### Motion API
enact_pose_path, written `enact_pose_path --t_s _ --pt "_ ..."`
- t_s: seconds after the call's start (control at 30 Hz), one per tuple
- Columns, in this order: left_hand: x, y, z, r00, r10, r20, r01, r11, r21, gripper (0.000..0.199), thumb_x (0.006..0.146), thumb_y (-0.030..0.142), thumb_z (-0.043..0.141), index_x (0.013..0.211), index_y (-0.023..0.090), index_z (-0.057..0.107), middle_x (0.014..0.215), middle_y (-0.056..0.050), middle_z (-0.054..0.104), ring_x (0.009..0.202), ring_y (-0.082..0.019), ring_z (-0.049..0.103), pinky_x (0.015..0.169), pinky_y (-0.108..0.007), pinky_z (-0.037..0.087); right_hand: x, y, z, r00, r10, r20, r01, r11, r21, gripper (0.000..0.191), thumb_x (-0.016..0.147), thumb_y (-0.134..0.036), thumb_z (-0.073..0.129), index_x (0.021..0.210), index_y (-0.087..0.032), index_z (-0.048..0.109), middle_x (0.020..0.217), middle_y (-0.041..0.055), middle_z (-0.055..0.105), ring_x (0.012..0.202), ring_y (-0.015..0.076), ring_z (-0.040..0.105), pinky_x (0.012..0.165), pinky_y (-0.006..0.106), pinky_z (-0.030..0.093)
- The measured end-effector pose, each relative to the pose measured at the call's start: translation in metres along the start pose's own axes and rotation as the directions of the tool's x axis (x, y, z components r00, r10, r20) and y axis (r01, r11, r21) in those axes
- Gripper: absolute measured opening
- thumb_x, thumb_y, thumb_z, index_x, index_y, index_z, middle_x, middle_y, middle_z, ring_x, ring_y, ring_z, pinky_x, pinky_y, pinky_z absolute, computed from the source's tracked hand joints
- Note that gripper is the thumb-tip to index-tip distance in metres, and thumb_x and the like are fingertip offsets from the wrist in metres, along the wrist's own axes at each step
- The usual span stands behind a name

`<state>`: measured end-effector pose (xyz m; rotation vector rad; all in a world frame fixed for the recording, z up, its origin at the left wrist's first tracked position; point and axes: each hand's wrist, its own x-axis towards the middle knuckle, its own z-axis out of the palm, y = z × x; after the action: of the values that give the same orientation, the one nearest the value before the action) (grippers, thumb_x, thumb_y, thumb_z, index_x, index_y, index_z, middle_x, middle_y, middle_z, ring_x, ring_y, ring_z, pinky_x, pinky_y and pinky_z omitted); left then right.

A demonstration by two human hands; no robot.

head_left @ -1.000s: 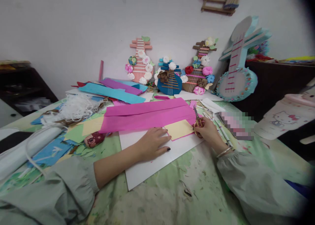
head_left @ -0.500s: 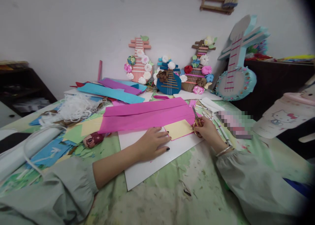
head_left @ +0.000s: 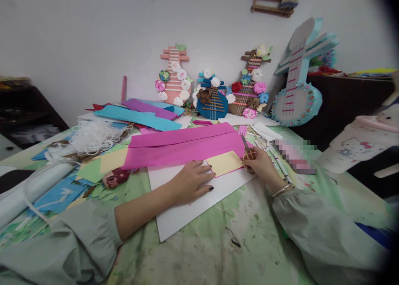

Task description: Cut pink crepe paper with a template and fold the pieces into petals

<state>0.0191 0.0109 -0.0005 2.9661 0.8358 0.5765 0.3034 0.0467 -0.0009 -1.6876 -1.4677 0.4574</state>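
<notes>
My left hand [head_left: 191,182] lies flat, palm down, on a white board [head_left: 177,218], its fingertips at the left edge of a pale yellow paper rectangle [head_left: 227,163]. A thin pink border shows along that rectangle's lower edge. In my right hand [head_left: 262,164] is a pair of scissors [head_left: 247,152] with gold handles, its blades pointing up and away from me. The scissors are beside the yellow paper's right end. Behind both hands stretches a folded bright pink paper sheet [head_left: 181,146], partly on the board.
White string [head_left: 93,137], blue paper [head_left: 62,195] and a small dark red case [head_left: 115,178] lie at left. Several decorated paper instruments, one dark blue [head_left: 213,106], lean against the wall. At right stand a white cup [head_left: 347,146] and thin paper rolls [head_left: 278,162].
The whole view has shifted slightly, so things appear a little further left. Both hands, the scissors and the papers keep nearly the same places relative to each other.
</notes>
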Motion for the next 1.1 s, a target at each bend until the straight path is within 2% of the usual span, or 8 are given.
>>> enact_pose_path --t_s 0.6,1.1 --pt "-0.0013 0.0007 -0.0003 1.0 0.001 -0.031 -0.002 0.999 -0.045 0.029 0.091 0.033 0.05 0.113 0.019 0.062 0.122 -0.011 0.061 0.12 -0.03 0.049 0.102 -0.05 0.038 0.0014 0.0067 0.0025 1.0 -0.008 0.011 0.007 0.999 0.045 0.029 0.053 -0.017 0.061 0.082 -0.019 0.059 0.066 0.0009 0.063 0.054 0.0153 0.056 0.043 0.022 0.038" --pt "0.0013 0.0025 -0.002 1.0 -0.025 0.003 0.025 0.999 -0.022 0.04 0.09 0.036 0.051 0.124 0.015 0.053 0.127 -0.013 0.057 0.121 -0.031 0.048 0.103 -0.05 0.037 -0.0011 0.003 0.0008 1.0 -0.018 0.007 0.018 1.0 0.018 0.028 0.054 -0.016 0.064 0.082 -0.019 0.06 0.066 0.0024 0.064 0.055 0.0165 0.057 0.043 0.023 0.038"
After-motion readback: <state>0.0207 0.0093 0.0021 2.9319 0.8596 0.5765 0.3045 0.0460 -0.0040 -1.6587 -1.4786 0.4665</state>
